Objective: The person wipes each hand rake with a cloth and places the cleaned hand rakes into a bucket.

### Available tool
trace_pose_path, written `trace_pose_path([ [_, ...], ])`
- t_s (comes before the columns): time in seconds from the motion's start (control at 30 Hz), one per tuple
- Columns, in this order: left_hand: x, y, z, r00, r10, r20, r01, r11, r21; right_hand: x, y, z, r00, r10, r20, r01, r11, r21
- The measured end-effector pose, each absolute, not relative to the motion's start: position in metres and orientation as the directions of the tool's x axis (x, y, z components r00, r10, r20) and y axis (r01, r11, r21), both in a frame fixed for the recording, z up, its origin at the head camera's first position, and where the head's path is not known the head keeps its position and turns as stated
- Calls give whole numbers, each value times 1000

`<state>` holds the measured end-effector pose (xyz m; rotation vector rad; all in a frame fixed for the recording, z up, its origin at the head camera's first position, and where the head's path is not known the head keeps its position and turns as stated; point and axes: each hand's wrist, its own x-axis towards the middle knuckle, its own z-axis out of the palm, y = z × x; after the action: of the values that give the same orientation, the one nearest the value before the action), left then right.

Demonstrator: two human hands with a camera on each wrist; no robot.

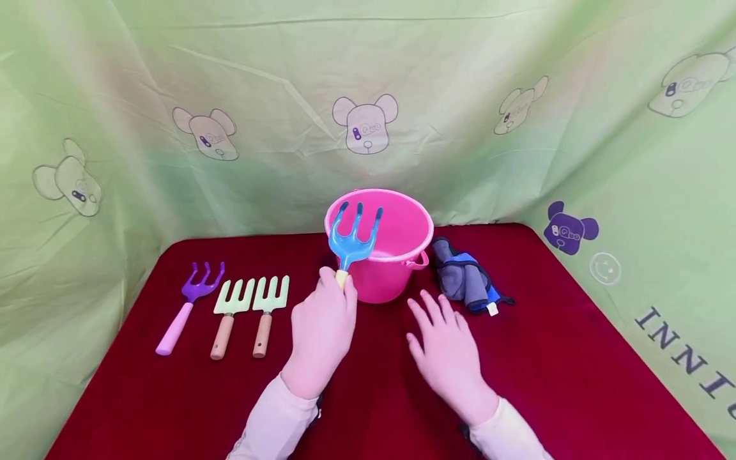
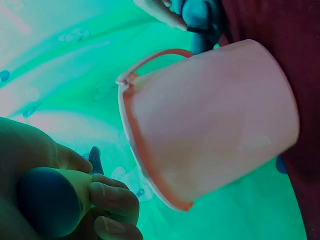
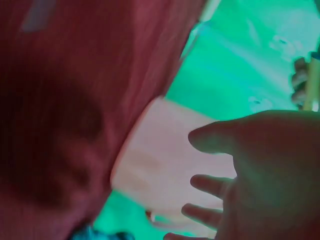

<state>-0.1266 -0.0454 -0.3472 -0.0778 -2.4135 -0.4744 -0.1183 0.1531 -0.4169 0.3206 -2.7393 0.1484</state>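
Crimson cloth [image 1: 368,396] covers the table. Above it, the right hand [image 1: 448,351] spreads empty fingers; the left hand [image 1: 322,326] grips a blue three-pronged hand fork [image 1: 352,248] by its cream handle [image 1: 342,279], probably the best hold on something light and stiff, raised near the pink bucket [image 1: 379,286].

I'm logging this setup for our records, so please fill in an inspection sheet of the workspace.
Surface: red cloth.
Job's things: blue fork, overlapping the bucket in the head view; bucket upright.
Clutter: purple fork and two green forks left of the bucket; blue-gray bundle right of it.
Grips: left grip holds the blue fork; right grip holds nothing.
Cables: nothing seen.
Surroundings: green drapes with printed animal heads.
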Motion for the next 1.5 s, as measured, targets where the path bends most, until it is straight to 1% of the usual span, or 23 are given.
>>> trace_pose_path([
  [0.1, -131, -41, -345, -767, -63, 639, 180, 934, 307, -138, 172, -411, -882, -204, 425, -236, 971, -24],
  [0.17, -133, -38, -343, -763, -58, 644, 181, 937, 300, -155, 184, -409, -873, -182, 453, -218, 976, -28],
  [0.27, -137, -34, -341, -762, -48, 645, 188, 938, 292, -178, 200, -409, -879, -134, 457, -176, 983, -50],
  [0.37, -140, -31, -339, -758, -33, 652, 200, 939, 280, -199, 211, -411, -905, -69, 419, -117, 989, -89],
  [0.57, -145, -22, -336, -739, -17, 673, 219, 939, 264, -225, 220, -422, -961, 56, 271, 4, 982, -188],
  [0.7, -146, -18, -335, -735, -14, 678, 236, 932, 276, -234, 223, -429, -975, 92, 203, 43, 971, -233],
  [0.8, -147, -17, -336, -745, -7, 667, 251, 924, 289, -238, 227, -433, -981, 104, 161, 55, 958, -282],
  [0.97, -146, -18, -338, -765, -10, 645, 254, 914, 315, -242, 233, -437, -992, 86, 97, 49, 941, -334],
  [1.07, -146, -19, -339, -772, -18, 636, 246, 914, 324, -243, 235, -438, -992, 75, 101, 38, 943, -331],
  [1.3, -149, -21, -342, -775, -21, 631, 243, 912, 329, -245, 237, -439, -985, 66, 163, 13, 952, -306],
  [1.5, -152, -21, -342, -773, -15, 634, 250, 911, 327, -251, 239, -439, -981, 56, 184, -10, 941, -339],
])
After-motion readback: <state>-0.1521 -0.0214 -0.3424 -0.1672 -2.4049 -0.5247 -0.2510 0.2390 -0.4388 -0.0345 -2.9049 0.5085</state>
